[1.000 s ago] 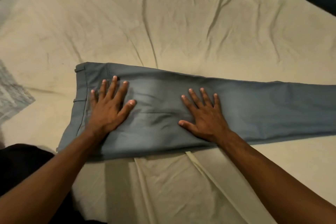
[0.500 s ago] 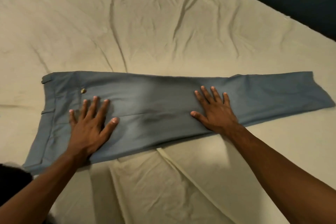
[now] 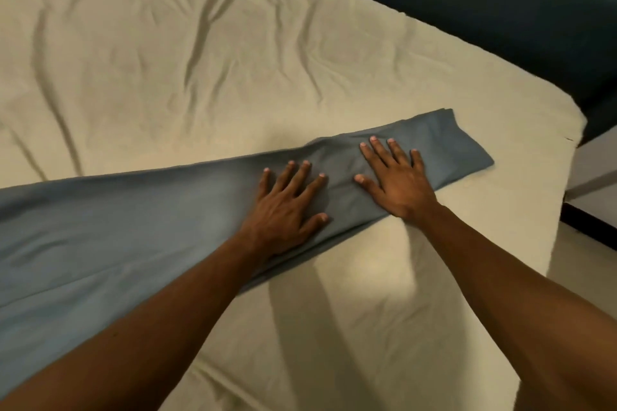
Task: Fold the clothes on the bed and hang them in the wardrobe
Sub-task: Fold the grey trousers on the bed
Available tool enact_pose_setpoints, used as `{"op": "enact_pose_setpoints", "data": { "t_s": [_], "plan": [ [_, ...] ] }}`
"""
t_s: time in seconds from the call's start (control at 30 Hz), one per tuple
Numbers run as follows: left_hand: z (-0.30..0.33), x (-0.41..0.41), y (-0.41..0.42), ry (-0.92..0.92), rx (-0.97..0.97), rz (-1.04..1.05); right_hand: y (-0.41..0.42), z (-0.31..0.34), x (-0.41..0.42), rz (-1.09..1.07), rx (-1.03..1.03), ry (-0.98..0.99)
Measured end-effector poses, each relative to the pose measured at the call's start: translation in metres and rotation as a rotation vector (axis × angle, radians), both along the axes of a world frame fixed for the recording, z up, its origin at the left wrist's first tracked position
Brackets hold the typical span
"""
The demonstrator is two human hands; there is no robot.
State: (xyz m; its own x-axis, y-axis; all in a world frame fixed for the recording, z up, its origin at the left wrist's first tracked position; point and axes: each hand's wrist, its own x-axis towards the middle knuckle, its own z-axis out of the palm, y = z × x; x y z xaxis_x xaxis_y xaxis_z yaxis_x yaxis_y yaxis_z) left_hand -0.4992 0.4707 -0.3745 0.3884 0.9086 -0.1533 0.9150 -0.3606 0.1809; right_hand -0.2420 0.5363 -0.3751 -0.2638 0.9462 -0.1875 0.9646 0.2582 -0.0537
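The right hand (image 3: 397, 177) lies flat with its fingers spread on the trousers (image 3: 133, 227) close to the hem end, and the left hand (image 3: 287, 207) lies the same way just beside it, at about 8 o'clock from it; neither hand grips anything, they only press, I think to smooth the cloth so the later fold comes clean. The trousers lie lengthwise on the bed (image 3: 233, 60), legs together, from the 9 o'clock edge of the view toward 2 o'clock, with the hem near the bed's corner.
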Motion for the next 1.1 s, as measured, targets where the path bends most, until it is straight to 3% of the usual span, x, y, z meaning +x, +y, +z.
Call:
{"op": "enact_pose_setpoints", "data": {
  "t_s": [0.13, 0.3, 0.47, 0.6, 0.83, 1.0, 1.1],
  "plan": [
    [-0.008, 0.028, 0.021, 0.007, 0.026, 0.044, 0.021, -0.005, 0.042, -0.139, 0.071, 0.033],
    [-0.012, 0.052, 0.033, 0.000, 0.124, 0.033, 0.043, -0.013, 0.078, -0.462, 0.204, 0.081],
    [-0.005, 0.077, 0.037, 0.017, 0.155, -0.105, 0.057, -0.012, 0.088, -0.708, 0.416, 0.030],
    [-0.010, 0.109, 0.039, 0.016, 0.081, -0.201, 0.073, -0.011, 0.100, -0.669, 0.426, 0.047],
    [-0.020, 0.120, 0.038, -0.008, 0.098, -0.154, 0.083, -0.019, 0.118, -0.513, 0.431, 0.118],
    [-0.014, 0.133, 0.043, -0.111, 0.031, 0.120, 0.077, -0.002, 0.125, -0.481, 0.341, 0.158],
    [-0.015, 0.146, 0.054, -0.064, 0.022, 0.251, 0.069, 0.006, 0.131, -0.504, 0.226, 0.145]
  ]
}}
